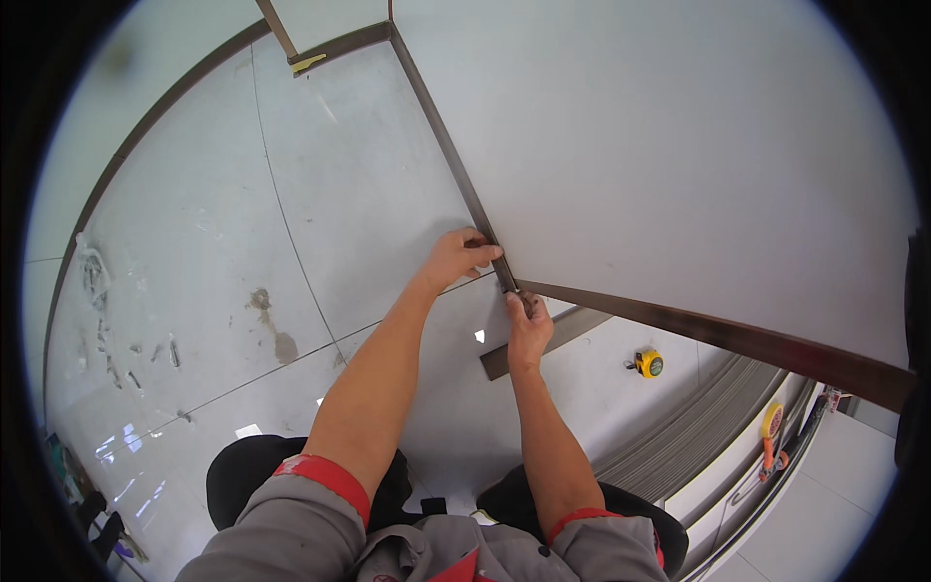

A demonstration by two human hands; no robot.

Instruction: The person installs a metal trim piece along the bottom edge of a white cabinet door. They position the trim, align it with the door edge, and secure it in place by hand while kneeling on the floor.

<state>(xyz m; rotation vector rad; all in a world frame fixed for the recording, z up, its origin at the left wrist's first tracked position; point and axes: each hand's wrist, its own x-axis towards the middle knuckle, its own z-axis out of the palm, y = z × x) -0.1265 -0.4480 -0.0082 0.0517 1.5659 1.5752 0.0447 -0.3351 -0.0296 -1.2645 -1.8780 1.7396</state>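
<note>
Skirting strip (446,143): dark, running far along the wall (669,145).
Left hand (464,257): thumb touching strip.
Right hand (529,320): at near end; I can't tell either grip.
Risk: uneven pressure could shift that end.

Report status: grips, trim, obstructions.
Left grip against long dark brown strip along white wall; right grip at its near end. Loose flat brown strip beneath right grip, possibly in the way. Yellow tape measure off right.
</note>
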